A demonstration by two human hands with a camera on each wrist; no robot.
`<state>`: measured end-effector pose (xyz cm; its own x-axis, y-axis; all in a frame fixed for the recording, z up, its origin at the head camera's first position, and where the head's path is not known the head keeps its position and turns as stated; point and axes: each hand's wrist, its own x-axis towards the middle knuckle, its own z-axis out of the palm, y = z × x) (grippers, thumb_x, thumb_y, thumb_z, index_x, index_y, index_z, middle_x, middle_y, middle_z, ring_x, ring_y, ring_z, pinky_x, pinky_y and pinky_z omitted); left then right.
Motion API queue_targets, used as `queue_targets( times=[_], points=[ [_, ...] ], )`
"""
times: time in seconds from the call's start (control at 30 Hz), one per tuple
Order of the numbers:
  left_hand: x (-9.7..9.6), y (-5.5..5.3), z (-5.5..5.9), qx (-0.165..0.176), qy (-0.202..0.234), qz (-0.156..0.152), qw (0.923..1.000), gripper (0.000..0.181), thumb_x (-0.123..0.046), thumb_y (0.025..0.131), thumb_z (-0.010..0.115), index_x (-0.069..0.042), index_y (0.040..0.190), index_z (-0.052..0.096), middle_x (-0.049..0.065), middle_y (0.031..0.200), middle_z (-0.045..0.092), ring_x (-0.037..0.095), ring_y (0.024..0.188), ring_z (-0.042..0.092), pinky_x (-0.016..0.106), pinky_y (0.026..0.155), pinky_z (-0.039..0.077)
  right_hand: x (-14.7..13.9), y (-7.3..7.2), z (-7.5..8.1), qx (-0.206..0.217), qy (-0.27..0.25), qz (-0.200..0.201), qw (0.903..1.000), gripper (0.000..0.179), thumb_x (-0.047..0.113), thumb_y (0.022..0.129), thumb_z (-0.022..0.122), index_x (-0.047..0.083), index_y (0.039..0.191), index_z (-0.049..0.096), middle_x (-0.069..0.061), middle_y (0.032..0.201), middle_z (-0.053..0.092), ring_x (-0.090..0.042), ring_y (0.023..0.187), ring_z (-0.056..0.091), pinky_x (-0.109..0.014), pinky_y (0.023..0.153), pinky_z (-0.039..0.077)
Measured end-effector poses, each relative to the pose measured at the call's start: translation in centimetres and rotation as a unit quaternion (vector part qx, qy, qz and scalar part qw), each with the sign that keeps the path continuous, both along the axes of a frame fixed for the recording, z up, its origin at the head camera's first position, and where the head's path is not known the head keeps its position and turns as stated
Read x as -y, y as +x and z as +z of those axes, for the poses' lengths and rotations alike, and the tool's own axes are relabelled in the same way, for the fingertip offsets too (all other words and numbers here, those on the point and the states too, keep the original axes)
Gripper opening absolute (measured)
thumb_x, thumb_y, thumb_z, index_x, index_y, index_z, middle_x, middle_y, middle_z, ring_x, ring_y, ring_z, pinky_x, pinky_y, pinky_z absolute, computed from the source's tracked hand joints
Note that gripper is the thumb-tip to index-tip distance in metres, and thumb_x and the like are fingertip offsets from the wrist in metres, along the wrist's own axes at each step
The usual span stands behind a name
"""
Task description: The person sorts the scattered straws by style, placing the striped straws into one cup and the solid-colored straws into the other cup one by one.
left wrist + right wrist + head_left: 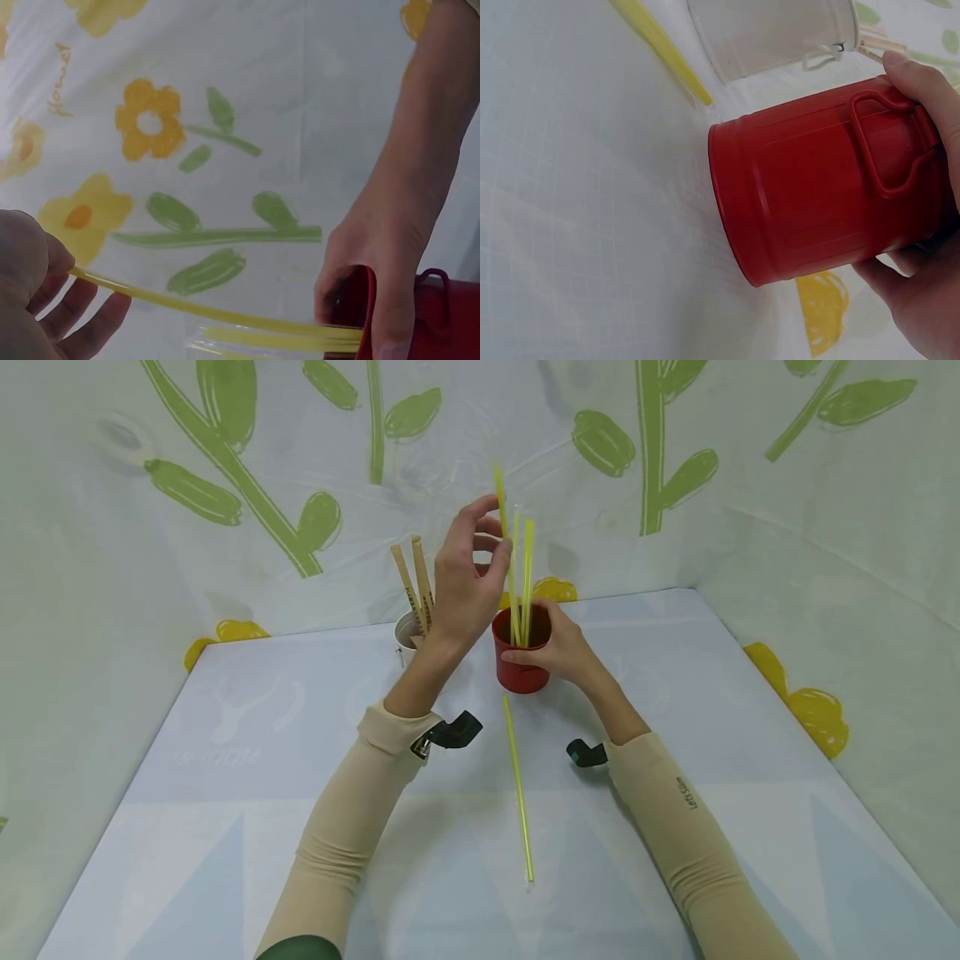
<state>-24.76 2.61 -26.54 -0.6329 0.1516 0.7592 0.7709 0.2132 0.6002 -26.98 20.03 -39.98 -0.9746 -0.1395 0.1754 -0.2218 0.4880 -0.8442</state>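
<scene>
My left hand [468, 577] pinches a yellow straw [500, 489] between thumb and fingers, above the red bucket [522, 677]. In the left wrist view that straw [187, 305] slants slightly from the left hand into the bucket's mouth. My right hand [568, 647] grips the red bucket by its rim, thumb on the near side. Other yellow straws [528, 552] in clear wrappers stand inside the bucket. Seen from the right wrist, the bucket [817, 180] shows a wire handle folded against its side. Another wrapped yellow straw [517, 777] lies on the table in front of it.
Left of the red bucket stands a white bucket [405, 639], partly hidden by my left arm, with several paper-wrapped sticks [422, 572] in it. The pale-covered table [315, 710] meets a leaf-printed curtain [480, 418] at the back.
</scene>
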Motion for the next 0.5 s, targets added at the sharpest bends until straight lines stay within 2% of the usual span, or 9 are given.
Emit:
queue_targets(
  times=[0.33, 0.5],
  points=[
    [-0.3, -0.5, -1.1, 0.004, -0.027, 0.013, 0.9995, 0.039, -0.003, 0.095, 0.056, -0.004, 0.134, 0.052, 0.014, 0.106, 0.062, 0.019, 0.087, 0.067, 0.025, 0.068, 0.058, 0.1, 0.0, -0.1, -0.006, 0.0, 0.001, 1.0, 0.088, 0.042, 0.071, 0.087, 0.029, 0.14, 0.034, 0.005, 0.14, 0.049, -0.017, 0.129, 0.045, -0.046, 0.098, 0.052],
    [-0.6, -0.6, -1.8, 0.008, -0.048, 0.023, 0.9985, 0.04, -0.006, 0.096, 0.057, -0.005, 0.136, 0.051, 0.013, 0.107, 0.062, 0.017, 0.088, 0.067, 0.023, 0.07, 0.057, 0.0, 0.0, -0.1, -0.009, 0.002, 0.003, 1.0, 0.087, 0.044, 0.071, 0.086, 0.029, 0.14, 0.035, 0.004, 0.139, 0.049, -0.017, 0.128, 0.046, -0.046, 0.099, 0.051]
  ],
)
